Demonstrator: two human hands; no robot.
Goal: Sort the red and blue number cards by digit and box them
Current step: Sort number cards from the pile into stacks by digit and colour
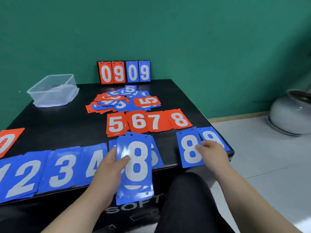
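1. The left hand point(107, 167) has its grip closed round a stack of blue cards point(136, 165), an 8 on top, over the bench's point(67, 118) near edge.
2. The right hand point(212, 152) pinches a single blue 8 card point(190, 148) at the near right corner, just beside the blue 9 card point(213, 135).
3. The clear box point(53, 90) sits far left.

Plain, domestic-looking room: green wall point(202, 31), pale tiled floor point(269, 157), ceramic jar point(289, 113).

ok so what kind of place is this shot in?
Probably a makeshift indoor work spot, not a proper desk or lab. The work surface is a black box printed SOFT, pushed against a plain green wall, with a tiled floor and a grey jar beside it.
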